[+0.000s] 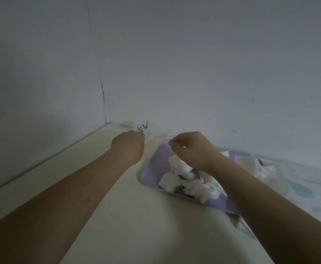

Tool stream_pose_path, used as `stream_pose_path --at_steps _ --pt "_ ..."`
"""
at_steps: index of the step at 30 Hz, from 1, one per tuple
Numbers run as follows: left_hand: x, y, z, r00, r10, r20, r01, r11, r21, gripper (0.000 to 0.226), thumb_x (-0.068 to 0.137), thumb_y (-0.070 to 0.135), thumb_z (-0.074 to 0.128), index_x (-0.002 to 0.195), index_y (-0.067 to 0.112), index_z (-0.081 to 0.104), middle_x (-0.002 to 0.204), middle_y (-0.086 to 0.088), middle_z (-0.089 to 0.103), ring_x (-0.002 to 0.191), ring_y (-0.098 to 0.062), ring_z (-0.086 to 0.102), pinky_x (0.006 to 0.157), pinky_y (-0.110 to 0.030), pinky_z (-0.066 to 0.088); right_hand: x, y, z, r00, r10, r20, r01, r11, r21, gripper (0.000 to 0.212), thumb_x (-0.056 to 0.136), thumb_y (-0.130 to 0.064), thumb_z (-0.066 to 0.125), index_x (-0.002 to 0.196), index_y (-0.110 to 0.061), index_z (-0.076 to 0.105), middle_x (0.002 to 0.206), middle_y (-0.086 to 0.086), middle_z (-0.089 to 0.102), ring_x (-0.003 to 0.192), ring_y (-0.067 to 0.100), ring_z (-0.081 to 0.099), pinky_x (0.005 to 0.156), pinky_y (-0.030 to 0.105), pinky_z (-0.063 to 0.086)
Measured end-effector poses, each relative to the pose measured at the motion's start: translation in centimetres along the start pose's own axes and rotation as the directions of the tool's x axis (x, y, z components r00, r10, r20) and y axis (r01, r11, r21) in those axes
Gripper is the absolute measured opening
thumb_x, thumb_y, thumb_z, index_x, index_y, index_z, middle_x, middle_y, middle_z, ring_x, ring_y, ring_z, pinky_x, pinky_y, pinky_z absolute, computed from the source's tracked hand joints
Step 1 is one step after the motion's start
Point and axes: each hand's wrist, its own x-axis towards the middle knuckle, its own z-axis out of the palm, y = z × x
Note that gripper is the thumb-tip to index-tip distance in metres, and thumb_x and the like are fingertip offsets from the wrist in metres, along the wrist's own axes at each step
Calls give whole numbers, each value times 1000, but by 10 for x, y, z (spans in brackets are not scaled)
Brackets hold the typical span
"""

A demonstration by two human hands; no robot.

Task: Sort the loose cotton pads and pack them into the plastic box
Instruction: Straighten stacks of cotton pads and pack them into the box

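While the worktop (117,216) is being reached across by both forearms, the lilac tray (152,168) is being used to keep the loose cotton pads (184,180) heaped, probably for sorting. The right hand (191,148) is being held above them, grip curled, whether on anything cannot be told; the left hand (129,144) grip is being hidden by its knuckles.

You're working in dim, bluish light, and the whole view is soft. The wall (194,54) goes flat grey, darker to your left. Broad, faint shadows spread over the table (136,216) (heaviest low and centre). The cotton pads (180,168) blow out white, edges smeared. Wide-angle bending curves the wall's corner seam.
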Motion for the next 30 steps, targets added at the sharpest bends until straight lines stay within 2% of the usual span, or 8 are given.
stream_pose_path --at_steps 4,6,9,11,14,17,22,30 --pt "-4 12 10 979 -61 195 65 998 -14 60 94 41 61 142 16 36 145 -12 41 139 -35 40 105 -59 40 -13 4 -2 1000 -10 -6 9 999 -48 27 100 -25 62 122 -21 76 127 -5 75 121 13 64 96 17 40" --pt "-7 36 0 989 71 133 -58 994 -94 67 97 44 58 151 16 30 162 -11 22 153 -33 19 114 -65 29 -22 13 -10 995 -33 -95 18 987 -157 28 98 -29 63 122 -21 75 125 -1 74 121 20 65 102 27 48" --pt "-24 80 -19 937 332 -103 -348 906 -242 64 99 40 56 155 19 35 172 -8 11 159 -28 5 124 -57 18 -46 21 -38 975 -26 -221 -83 880 -467 20 95 -38 62 98 -24 75 99 0 68 97 25 64 80 35 54" --pt "-37 118 -13 837 516 -183 -548 783 -295 60 92 45 59 147 24 49 169 -8 21 158 -29 13 124 -54 23 -66 26 -70 976 199 -91 -217 826 -520 25 90 -44 64 78 -23 67 78 -5 64 83 25 65 70 31 49" --pt "-50 163 16 735 676 -48 -663 702 -258 67 85 65 51 145 37 48 166 -8 23 155 -37 16 124 -53 24 -97 29 -105 799 547 251 -318 738 -595 33 83 -46 79 72 -20 62 51 -5 62 56 19 66 48 23 49" --pt "-51 182 32 738 674 25 -646 718 -259 65 92 57 45 154 36 36 168 -8 17 156 -34 12 125 -52 19 -121 43 -105 693 652 307 -326 663 -674 46 79 -43 88 106 -15 64 77 -1 65 62 13 63 44 20 46" --pt "-46 174 51 748 661 -58 -638 691 -340 51 94 18 59 144 32 56 165 -8 25 149 -36 26 123 -49 27 -127 78 -76 764 568 305 -353 764 -540 48 85 -31 80 126 -20 56 91 8 70 63 19 68 48 25 54" --pt "-24 139 61 849 522 -86 -518 786 -337 50 97 17 56 145 31 57 169 -11 21 154 -38 21 124 -51 24 -91 92 -55 896 429 112 -406 896 -182 36 89 -29 76 120 -15 67 91 5 67 79 24 65 65 35 56"
